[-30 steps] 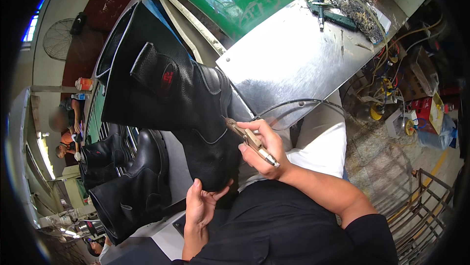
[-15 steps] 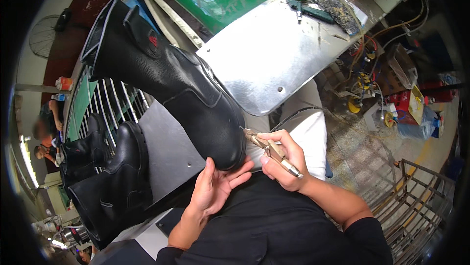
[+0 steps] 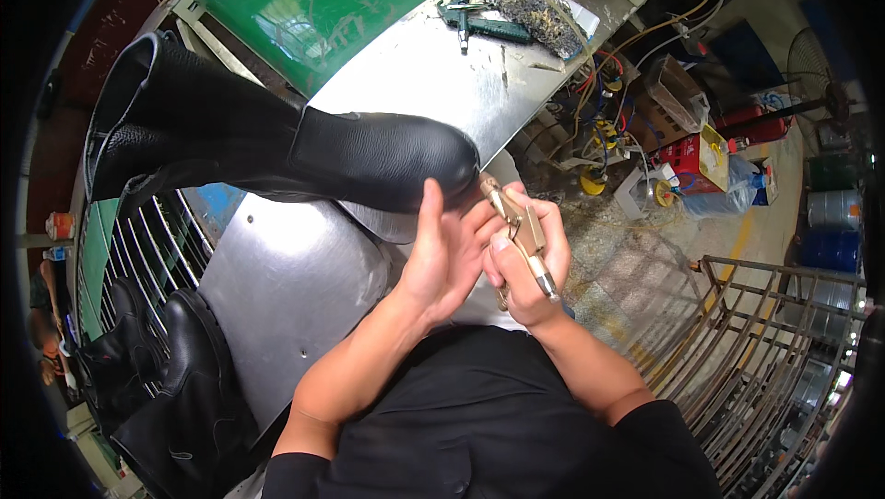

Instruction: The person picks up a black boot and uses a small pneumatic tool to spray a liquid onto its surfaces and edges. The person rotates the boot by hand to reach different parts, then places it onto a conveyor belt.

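Observation:
A tall black leather boot (image 3: 369, 153) lies sideways across the metal plates, its toe toward my hands and its shaft to the left. My left hand (image 3: 442, 255) is at the near side of the toe, palm up and fingers spread, the thumb tip against the leather. In my right hand (image 3: 530, 282) is a slim brass-coloured hand tool (image 3: 523, 227) with a lever and a silver rear end. The tool's tip meets or nearly meets the edge of the toe; I cannot tell which.
Other black boots (image 3: 189, 370) stand on a wire rack (image 3: 171, 236) at the left. A dark green tool (image 3: 489, 24) lies on the metal plate beyond, beside a green surface (image 3: 304, 29). Right are a metal frame (image 3: 765, 352), hoses and a red can (image 3: 691, 163).
The boot has swung round from slanting toward me to lying nearly crosswise, its toe farther away. Both hands have moved away from me with it, the tool staying at the toe's edge.

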Demonstrator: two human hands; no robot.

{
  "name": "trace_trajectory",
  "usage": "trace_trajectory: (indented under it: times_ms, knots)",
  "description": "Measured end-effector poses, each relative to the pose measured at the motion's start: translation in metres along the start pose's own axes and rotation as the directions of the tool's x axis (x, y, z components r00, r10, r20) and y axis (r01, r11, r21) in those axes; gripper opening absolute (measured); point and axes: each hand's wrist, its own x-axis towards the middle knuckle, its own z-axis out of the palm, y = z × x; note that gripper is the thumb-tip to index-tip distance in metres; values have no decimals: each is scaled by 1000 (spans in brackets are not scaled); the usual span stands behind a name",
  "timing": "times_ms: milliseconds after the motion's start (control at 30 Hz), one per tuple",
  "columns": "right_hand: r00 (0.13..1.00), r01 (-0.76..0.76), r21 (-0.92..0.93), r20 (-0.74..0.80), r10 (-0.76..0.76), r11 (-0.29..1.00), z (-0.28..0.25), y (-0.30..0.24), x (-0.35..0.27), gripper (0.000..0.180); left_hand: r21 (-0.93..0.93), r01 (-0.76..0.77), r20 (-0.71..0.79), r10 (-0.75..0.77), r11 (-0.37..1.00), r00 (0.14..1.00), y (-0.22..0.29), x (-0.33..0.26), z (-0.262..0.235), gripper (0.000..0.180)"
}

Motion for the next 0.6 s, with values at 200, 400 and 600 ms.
trace_trajectory:
  times_ms: [200,400,600]
  knots:
    - [995,89,42,-42,-87,995,13,17,33,34,122,-16,-6,17,992,1000,20,30,-20,81]
    - [997,-3,110,-83,12,994,-15,11,53,32,942,325,-335,362,89,870,140,-107,-21,37]
    - [994,-101,235,-18,108,967,-7,11,105,39,962,-272,154,821,2,550,197,-171,-126,68]
